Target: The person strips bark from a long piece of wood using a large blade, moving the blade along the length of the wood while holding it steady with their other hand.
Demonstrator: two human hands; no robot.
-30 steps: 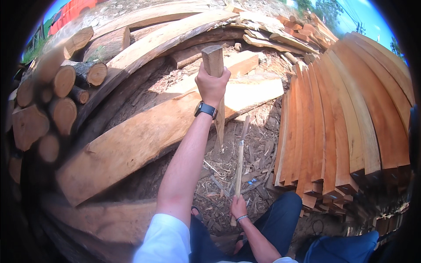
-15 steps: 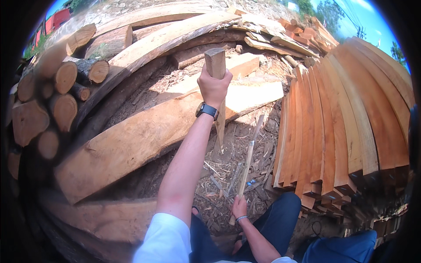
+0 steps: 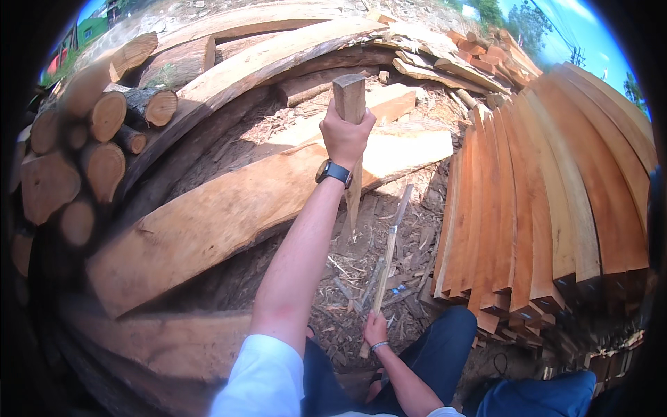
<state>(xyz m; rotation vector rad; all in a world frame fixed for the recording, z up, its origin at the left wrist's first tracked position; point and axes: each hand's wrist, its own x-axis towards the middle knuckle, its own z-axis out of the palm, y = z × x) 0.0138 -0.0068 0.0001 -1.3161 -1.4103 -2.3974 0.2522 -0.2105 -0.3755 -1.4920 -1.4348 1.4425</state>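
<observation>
The tool's upper end is leaning farther toward the right of the frame than a second ago, and a green building point(image 3: 92, 29) is now showing at upper left. Two hands are working here. The left hand point(image 3: 345, 139), wearing one watch point(image 3: 335, 172), is gripping one wooden stake point(image 3: 349, 97) at upper centre, fingers closing fully around it; I'm not able to tell whether its point is touching the ground. The right hand point(image 3: 375, 326), at lower centre, is curling its fingers tightly around one long-handled tool point(image 3: 384, 267), near the handle's lower end. One broad slab point(image 3: 222, 198) is lying behind the left arm. At least five log ends point(image 3: 108, 170) are facing us at left.
</observation>
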